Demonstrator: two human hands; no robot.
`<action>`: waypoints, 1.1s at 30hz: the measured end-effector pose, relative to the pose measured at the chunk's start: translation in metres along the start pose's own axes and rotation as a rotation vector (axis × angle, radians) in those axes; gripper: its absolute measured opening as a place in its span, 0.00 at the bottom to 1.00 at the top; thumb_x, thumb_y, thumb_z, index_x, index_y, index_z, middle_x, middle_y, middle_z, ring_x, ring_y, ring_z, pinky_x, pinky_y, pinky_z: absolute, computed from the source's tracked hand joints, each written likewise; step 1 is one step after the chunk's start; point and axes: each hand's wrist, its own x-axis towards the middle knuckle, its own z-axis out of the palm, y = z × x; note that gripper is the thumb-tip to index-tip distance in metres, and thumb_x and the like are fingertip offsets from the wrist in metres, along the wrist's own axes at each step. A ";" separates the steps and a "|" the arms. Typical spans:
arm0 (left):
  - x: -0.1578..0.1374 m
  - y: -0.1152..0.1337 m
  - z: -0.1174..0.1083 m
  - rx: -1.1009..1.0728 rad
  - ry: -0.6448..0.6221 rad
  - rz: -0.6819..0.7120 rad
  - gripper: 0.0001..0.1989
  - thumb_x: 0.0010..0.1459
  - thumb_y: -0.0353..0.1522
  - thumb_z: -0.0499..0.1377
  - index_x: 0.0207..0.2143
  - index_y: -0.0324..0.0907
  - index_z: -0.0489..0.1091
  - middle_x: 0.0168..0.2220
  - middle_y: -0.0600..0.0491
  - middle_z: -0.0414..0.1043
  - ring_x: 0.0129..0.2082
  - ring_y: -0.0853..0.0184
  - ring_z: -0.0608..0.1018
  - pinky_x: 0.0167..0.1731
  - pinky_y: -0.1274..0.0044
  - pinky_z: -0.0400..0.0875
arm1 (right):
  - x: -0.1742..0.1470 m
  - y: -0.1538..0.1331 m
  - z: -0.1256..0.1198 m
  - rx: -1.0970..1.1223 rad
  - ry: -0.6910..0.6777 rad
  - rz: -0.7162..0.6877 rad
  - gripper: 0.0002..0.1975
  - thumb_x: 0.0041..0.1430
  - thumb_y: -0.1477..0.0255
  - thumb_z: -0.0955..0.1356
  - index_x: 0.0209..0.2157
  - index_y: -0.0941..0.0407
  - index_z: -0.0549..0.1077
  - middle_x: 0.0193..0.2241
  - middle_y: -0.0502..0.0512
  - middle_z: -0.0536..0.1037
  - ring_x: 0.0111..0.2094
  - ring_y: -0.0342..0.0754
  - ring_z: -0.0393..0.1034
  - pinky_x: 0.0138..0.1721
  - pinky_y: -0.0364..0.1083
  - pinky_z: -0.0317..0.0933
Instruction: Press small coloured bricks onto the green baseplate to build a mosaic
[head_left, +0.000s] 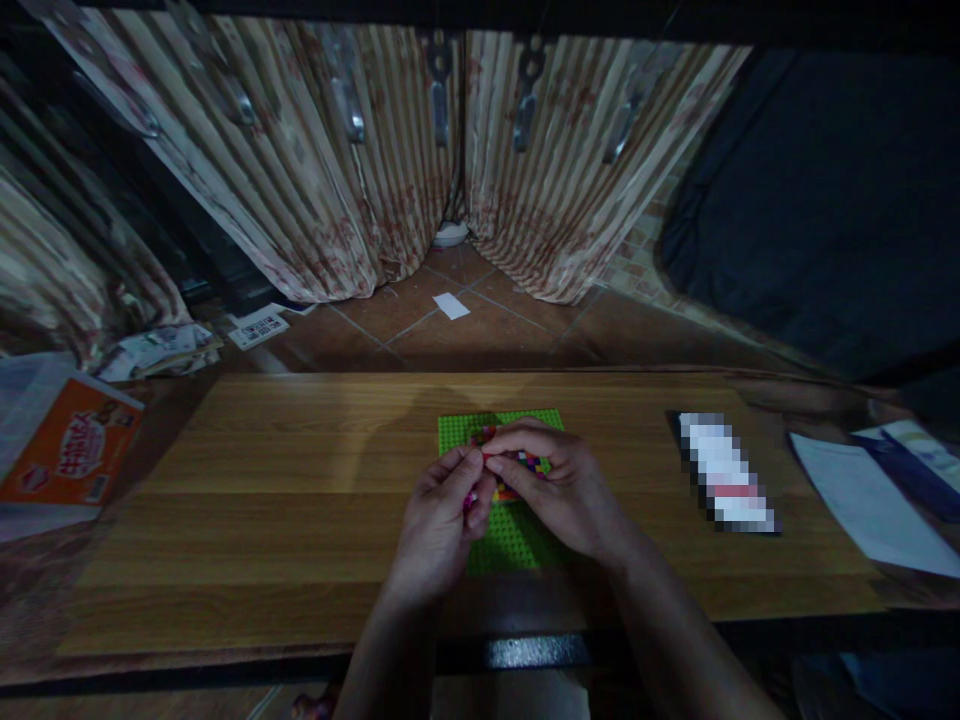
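Over a green studded baseplate (502,550) in the middle of the table, my two hands meet at the fingertips. My left hand (439,515) is closed, with small pink toy bricks (470,497) showing between its curled fingers. Thumb and forefinger of my right hand (566,480) pinch against the left fingertips, where a small red brick (487,457) partly shows. Beneath the right hand, multicoloured bricks (534,462) cover part of the baseplate. My fingers hide much of them, and I cannot tell how the pink pieces are joined.
A phone-like object with a pixelated screen (724,475) lies on the wooden table (262,500) to the right. White paper (874,500) is at the far right. An orange package (71,440) stands at the left. Striped curtains (300,180) hang beyond the table.
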 end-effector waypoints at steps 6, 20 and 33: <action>0.002 -0.001 -0.003 -0.016 0.013 -0.013 0.12 0.53 0.38 0.63 0.30 0.38 0.67 0.17 0.61 0.58 0.14 0.80 0.54 0.14 0.84 0.42 | 0.000 0.006 -0.009 -0.026 0.049 -0.003 0.06 0.60 0.70 0.68 0.37 0.52 0.78 0.35 0.51 0.80 0.38 0.46 0.74 0.40 0.45 0.66; 0.003 0.001 -0.004 -0.047 0.086 -0.008 0.12 0.53 0.38 0.62 0.28 0.36 0.68 0.19 0.60 0.60 0.14 0.81 0.56 0.13 0.86 0.43 | 0.001 0.044 -0.041 -0.158 0.370 0.259 0.08 0.54 0.66 0.70 0.33 0.55 0.79 0.33 0.53 0.81 0.35 0.50 0.75 0.39 0.49 0.66; 0.003 0.000 -0.005 -0.069 0.095 -0.017 0.12 0.52 0.37 0.63 0.29 0.36 0.68 0.19 0.60 0.60 0.14 0.81 0.56 0.12 0.86 0.43 | 0.004 0.057 -0.024 -0.173 0.316 0.203 0.08 0.55 0.68 0.68 0.32 0.54 0.79 0.34 0.53 0.80 0.36 0.49 0.74 0.41 0.48 0.66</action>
